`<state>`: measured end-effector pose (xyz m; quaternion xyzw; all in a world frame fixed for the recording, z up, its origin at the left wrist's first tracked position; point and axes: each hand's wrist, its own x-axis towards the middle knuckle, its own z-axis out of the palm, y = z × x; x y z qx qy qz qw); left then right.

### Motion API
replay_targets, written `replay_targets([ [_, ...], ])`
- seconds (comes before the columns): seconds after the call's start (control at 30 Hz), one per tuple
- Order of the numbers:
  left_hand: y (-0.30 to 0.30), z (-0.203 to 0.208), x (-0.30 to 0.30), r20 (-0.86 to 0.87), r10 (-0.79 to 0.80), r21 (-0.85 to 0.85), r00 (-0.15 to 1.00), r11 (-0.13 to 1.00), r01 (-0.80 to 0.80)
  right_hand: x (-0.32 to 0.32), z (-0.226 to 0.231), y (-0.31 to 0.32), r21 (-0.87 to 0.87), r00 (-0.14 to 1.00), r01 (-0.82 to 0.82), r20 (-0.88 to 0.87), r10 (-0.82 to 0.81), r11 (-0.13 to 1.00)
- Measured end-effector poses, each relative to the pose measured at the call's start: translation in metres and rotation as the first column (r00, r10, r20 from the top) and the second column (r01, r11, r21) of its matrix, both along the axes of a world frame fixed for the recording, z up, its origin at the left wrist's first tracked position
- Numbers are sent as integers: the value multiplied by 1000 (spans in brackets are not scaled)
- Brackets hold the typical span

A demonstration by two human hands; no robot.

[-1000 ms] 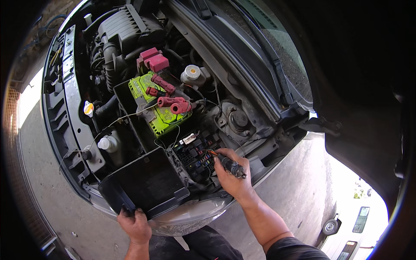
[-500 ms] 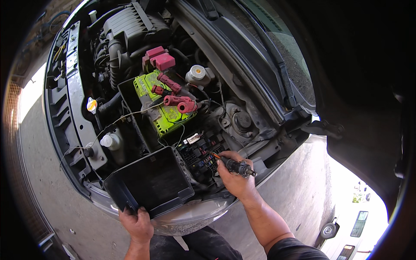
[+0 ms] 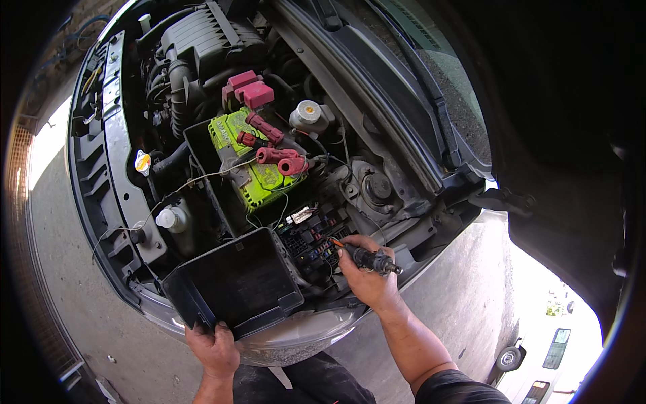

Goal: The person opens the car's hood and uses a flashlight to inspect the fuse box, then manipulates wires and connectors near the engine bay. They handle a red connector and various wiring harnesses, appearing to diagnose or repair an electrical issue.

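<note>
Black plastic forms a shallow, rectangular, tray-like cover [image 3: 232,283] just beyond the left hand [image 3: 214,350], which is closed on the cover's near edge. The right hand [image 3: 367,279], well to the right of the left one, is narrowed around a dark, cylindrical, pen-like tool [image 3: 372,260] with a metal rear end. The tool's slim orange front part [image 3: 336,243] points forward and left from the right hand's fingertips, over a dark, open fuse box [image 3: 303,244] filled with small coloured fuses; whether its tip touches anything is too small to tell. Ahead and left of those fingertips sits a small, white, rectangular connector [image 3: 301,215].

Farther ahead and left of the right hand stands a lime-green, box-shaped battery [image 3: 259,190], with several red, tubular plastic grips [image 3: 272,156] lying across its top. From beside these, a thin, pale wire [image 3: 202,178] runs leftward, well ahead of the left hand, passing near a translucent plastic reservoir with a white cap [image 3: 169,219]. Straight ahead of the right hand is a round, black strut mount [image 3: 377,188]. Between the two hands shows a clear, curved headlamp lens [image 3: 289,350].
</note>
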<state>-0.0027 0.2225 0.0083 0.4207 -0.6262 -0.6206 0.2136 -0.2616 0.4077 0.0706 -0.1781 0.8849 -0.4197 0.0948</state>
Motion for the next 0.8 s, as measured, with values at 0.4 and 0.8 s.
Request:
replay_targets([
  [0.4, 0, -9, 0, -61, 22, 37, 998, 999, -20, -26, 8, 10, 3, 996, -65, 61, 64, 998],
  [0.8, 1, -4, 0, -57, -2, -2, 998, 1000, 1, -34, 2, 6, 31, 995, 73, 59, -75, 997],
])
